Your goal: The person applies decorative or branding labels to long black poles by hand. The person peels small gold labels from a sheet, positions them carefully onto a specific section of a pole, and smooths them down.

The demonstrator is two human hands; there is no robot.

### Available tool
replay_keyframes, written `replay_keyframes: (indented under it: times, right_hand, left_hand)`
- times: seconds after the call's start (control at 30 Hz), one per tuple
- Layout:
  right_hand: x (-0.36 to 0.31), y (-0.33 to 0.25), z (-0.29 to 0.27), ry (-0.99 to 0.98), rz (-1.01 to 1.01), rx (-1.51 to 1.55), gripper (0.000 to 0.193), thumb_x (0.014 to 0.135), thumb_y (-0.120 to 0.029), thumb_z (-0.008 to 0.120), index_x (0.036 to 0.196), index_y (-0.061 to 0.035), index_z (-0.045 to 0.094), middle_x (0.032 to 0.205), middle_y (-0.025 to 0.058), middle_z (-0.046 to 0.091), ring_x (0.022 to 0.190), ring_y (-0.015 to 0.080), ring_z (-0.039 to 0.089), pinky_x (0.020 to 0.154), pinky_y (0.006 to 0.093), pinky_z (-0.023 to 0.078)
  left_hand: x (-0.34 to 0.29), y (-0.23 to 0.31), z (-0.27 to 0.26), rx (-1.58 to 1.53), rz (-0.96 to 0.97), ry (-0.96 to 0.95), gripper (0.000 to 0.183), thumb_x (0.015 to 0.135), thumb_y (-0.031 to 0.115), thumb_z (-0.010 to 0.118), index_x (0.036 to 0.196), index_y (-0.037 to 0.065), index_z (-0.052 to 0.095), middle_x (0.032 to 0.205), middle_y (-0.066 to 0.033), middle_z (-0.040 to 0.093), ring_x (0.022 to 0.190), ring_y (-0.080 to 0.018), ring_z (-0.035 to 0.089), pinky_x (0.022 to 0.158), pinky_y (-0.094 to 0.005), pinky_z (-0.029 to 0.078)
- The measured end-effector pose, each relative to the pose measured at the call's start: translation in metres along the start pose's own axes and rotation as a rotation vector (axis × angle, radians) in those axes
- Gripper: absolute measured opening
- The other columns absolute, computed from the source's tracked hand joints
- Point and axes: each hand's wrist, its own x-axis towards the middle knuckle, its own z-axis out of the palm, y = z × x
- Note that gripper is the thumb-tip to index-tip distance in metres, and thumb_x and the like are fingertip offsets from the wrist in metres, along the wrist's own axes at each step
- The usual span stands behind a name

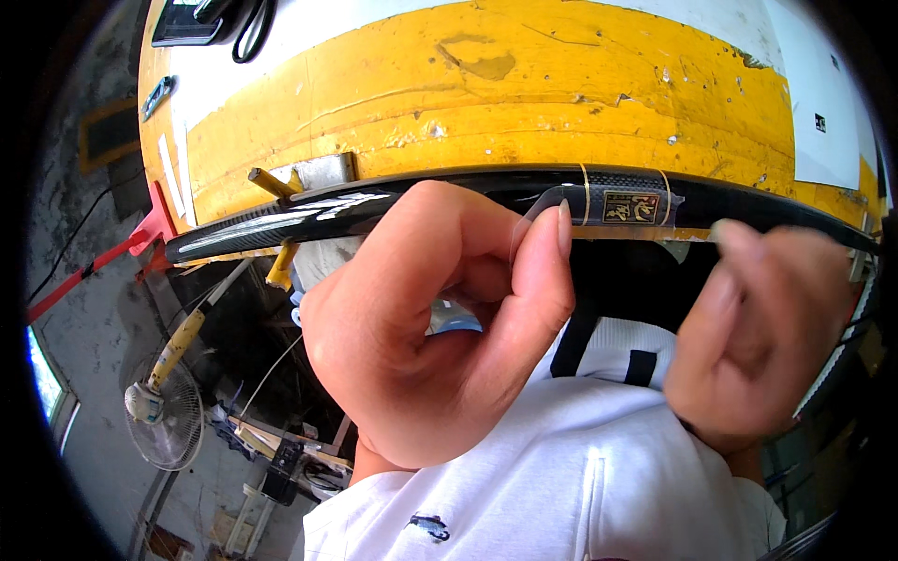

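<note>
A long, glossy black rod-like piece (748,208) lies crosswise along the table's near edge. On it sits a small dark label with gold characters (634,208), under clear film and between two thin gold bands. My left hand (430,318) is closed, thumb and forefinger pinching the lifted end of the clear film (541,208) just left of the label. Blurred by motion, my right hand (762,327) hovers near the rod, right of the label. Its fingers look curled, but what they hold, if anything, cannot be made out.
The yellow tabletop (374,103) is worn and scratched. A yellow-tipped clamp or support (281,182) touches the rod at left. A cutter (159,96) and a black device (192,21) lie at far left, white paper (823,122) at right. A fan (168,416) stands lower left.
</note>
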Motion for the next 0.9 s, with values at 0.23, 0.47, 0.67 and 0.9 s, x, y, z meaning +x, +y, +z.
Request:
replay_keyframes:
  times: [0.23,0.47,0.67,0.9]
  right_hand:
    - [-0.015,-0.011,0.049,-0.13,0.019,-0.166,0.067,0.069,0.008,0.06,0.134,0.0121,0.045,0.107,0.0212,0.067,0.046,0.0208,0.055,0.046,0.0319,0.044]
    - [-0.022,-0.008,0.043,-0.117,0.159,-0.306,0.076,0.069,0.005,0.061,0.14,0.0107,0.036,0.099,0.017,0.064,0.048,0.0244,0.058,0.049,0.0347,0.048]
    - [-0.008,-0.019,0.062,-0.042,0.054,-0.285,0.072,0.069,0.006,0.059,0.139,0.0057,0.044,0.056,0.0017,0.05,0.042,0.0146,0.048,0.044,0.03,0.042]
    - [-0.04,0.024,0.011,0.046,0.126,-0.486,0.056,0.078,0.008,0.064,0.132,-0.003,0.057,0.092,0.0026,0.073,0.049,0.0095,0.051,0.045,0.0241,0.039]
  left_hand:
    - [0.001,0.001,-0.001,-0.018,-0.021,-0.024,0.02,0.087,0.003,0.07,0.075,0.002,0.055,0.059,-0.0001,0.056,0.046,-0.002,0.045,0.043,-0.0159,0.031]
    - [0.0,0.001,-0.001,-0.035,-0.04,-0.016,0.02,0.087,0.005,0.071,0.075,0.002,0.055,0.061,0.0006,0.056,0.046,-0.0017,0.046,0.042,-0.0154,0.031]
    - [0.0,0.002,0.002,0.001,-0.038,0.015,0.02,0.086,0.006,0.072,0.075,0.002,0.055,0.061,0.0008,0.056,0.047,-0.0017,0.048,0.042,-0.015,0.031]
    - [-0.001,0.007,-0.002,0.215,0.024,-0.018,0.023,0.085,0.003,0.072,0.071,0.002,0.054,0.06,0.0024,0.055,0.05,-0.0002,0.045,0.045,-0.0152,0.031]
